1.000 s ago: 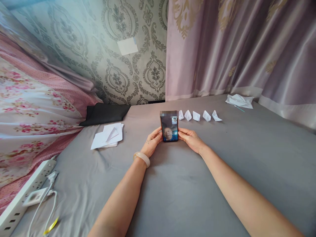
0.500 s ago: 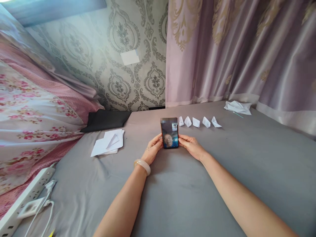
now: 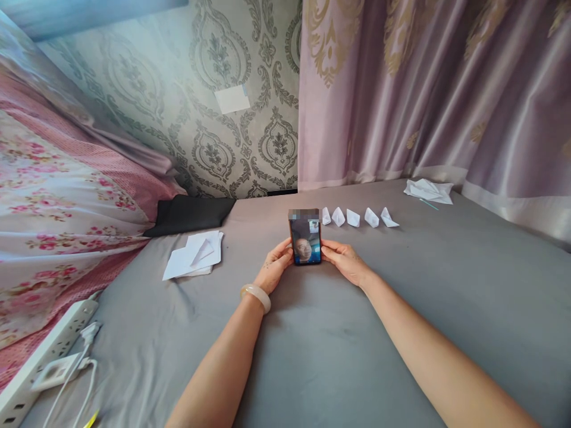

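Observation:
A smartphone point(image 3: 305, 241) stands upright between my hands, its lit screen toward me with a video call on it: a person fills the lower part and a small inset sits at the upper right. My left hand point(image 3: 275, 266), with a pale bangle point(image 3: 256, 296) at the wrist, grips the phone's left edge. On the opposite edge, my right hand point(image 3: 343, 260) holds it with fingers behind and thumb at the side. Several folded white paper pieces point(image 3: 353, 218) are lined up just beyond the right hand.
Grey sheet point(image 3: 312, 351) covers the surface. White papers point(image 3: 196, 255) and a black cloth-like item point(image 3: 191, 215) lie at left. More folded paper point(image 3: 428, 191) rests at the far right, near the curtain point(image 3: 379, 107). A power strip point(image 3: 49, 356) with plugged-in cables is at lower left.
The whole view has shifted very slightly, so everything sits a little higher in the picture. Both hands keep the same hold on the phone.

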The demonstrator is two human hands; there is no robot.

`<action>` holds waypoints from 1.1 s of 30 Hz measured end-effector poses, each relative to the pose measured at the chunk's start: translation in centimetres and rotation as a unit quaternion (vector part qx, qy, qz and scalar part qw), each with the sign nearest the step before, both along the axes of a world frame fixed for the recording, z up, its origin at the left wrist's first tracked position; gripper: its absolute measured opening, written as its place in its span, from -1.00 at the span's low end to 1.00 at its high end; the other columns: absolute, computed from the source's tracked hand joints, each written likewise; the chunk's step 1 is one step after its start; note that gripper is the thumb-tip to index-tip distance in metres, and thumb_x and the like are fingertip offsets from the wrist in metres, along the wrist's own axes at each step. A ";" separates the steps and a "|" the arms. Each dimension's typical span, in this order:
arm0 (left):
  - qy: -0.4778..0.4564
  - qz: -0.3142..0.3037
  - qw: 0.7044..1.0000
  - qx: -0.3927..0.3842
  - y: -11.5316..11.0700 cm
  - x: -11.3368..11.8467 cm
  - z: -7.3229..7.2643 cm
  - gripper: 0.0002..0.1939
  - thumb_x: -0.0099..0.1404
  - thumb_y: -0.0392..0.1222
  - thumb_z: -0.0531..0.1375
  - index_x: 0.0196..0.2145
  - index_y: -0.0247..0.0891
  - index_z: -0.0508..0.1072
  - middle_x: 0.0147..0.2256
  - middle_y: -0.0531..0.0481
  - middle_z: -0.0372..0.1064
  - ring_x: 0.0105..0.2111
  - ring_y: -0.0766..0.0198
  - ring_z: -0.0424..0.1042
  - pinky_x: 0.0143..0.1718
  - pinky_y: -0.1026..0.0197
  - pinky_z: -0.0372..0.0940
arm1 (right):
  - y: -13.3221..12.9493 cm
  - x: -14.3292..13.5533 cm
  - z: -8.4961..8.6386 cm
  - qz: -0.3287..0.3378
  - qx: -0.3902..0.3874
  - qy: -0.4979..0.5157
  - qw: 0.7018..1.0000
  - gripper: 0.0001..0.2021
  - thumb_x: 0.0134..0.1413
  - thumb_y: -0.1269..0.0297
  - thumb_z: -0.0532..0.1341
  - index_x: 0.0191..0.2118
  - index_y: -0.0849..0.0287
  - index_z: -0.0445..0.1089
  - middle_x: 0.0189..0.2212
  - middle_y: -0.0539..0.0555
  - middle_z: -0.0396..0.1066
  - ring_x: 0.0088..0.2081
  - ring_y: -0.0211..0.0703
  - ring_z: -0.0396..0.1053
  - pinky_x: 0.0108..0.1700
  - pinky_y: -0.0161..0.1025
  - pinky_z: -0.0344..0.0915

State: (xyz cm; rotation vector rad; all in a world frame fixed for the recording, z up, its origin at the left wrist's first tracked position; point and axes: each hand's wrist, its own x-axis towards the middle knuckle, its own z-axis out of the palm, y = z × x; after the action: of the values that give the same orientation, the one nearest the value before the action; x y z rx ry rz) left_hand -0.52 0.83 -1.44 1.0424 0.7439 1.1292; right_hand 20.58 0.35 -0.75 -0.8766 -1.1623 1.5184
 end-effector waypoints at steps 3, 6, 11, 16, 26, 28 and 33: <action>0.004 -0.003 1.000 0.002 0.0 0.0 0.0 -0.40 0.17 -0.04 0.34 0.16 -0.18 0.39 -0.06 -0.12 0.51 -0.04 0.10 0.46 0.13 0.01 0.21 | 0.1 0.1 -0.3 0.006 0.007 0.001 1.000 -0.60 -0.01 0.05 0.36 -0.02 -0.01 0.52 -0.02 0.00 0.52 0.07 0.03 0.42 0.28 0.07 0.13; 0.011 -0.005 1.000 0.004 -0.1 -0.1 0.0 -0.38 0.17 -0.04 0.34 0.17 -0.18 0.37 -0.03 -0.13 0.50 -0.02 0.08 0.45 0.14 0.00 0.20 | 0.1 0.2 -0.4 0.015 0.016 -0.004 1.000 -0.60 0.03 0.07 0.35 0.01 0.00 0.50 0.00 0.00 0.51 0.07 0.02 0.42 0.27 0.06 0.15; 0.016 -0.003 1.000 0.002 -0.2 -0.1 0.3 -0.40 0.18 -0.06 0.33 0.17 -0.16 0.37 -0.04 -0.12 0.50 -0.01 0.09 0.44 0.14 -0.01 0.19 | 0.0 0.2 -0.1 0.014 0.019 -0.013 1.000 -0.58 0.01 0.05 0.35 0.02 0.01 0.50 0.01 0.03 0.50 0.07 0.04 0.42 0.26 0.08 0.16; 0.016 0.004 1.000 -0.007 -0.2 -0.1 0.4 -0.38 0.16 -0.06 0.34 0.16 -0.17 0.38 -0.05 -0.13 0.51 -0.03 0.09 0.45 0.14 -0.02 0.19 | 0.0 0.1 0.1 0.018 0.020 -0.016 1.000 -0.57 0.00 0.05 0.36 0.02 0.00 0.49 0.02 0.02 0.50 0.09 0.04 0.40 0.26 0.08 0.15; 0.012 0.000 1.000 0.004 -0.1 -0.1 0.0 -0.40 0.19 -0.03 0.32 0.16 -0.17 0.38 -0.09 -0.11 0.52 -0.06 0.11 0.46 0.12 0.00 0.21 | -0.1 0.2 0.1 0.023 0.030 -0.021 0.999 -0.58 0.00 0.06 0.36 0.02 -0.04 0.49 0.06 0.00 0.47 0.15 0.05 0.34 0.29 0.06 0.10; 0.012 -0.001 1.000 0.004 -0.1 -0.1 0.0 -0.39 0.18 -0.02 0.33 0.17 -0.17 0.37 -0.09 -0.11 0.52 -0.05 0.10 0.46 0.12 0.00 0.21 | -0.1 0.2 0.2 0.025 0.030 -0.027 0.999 -0.57 0.00 0.06 0.35 0.03 -0.04 0.48 0.07 -0.01 0.46 0.18 0.07 0.30 0.30 0.07 0.07; 0.009 -0.004 1.000 0.007 -0.1 -0.1 0.0 -0.38 0.17 -0.02 0.33 0.17 -0.18 0.37 -0.11 -0.12 0.53 -0.05 0.09 0.46 0.12 0.00 0.21 | -0.1 0.3 0.4 0.031 0.030 -0.032 0.999 -0.55 -0.02 0.04 0.36 0.03 -0.02 0.48 0.07 -0.01 0.46 0.20 0.10 0.28 0.30 0.10 0.06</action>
State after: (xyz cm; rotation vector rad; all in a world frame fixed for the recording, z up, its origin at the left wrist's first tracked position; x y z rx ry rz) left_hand -0.63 0.73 -1.40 1.0674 0.7453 1.1209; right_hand 20.85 0.24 -0.35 -0.8617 -1.2863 1.5063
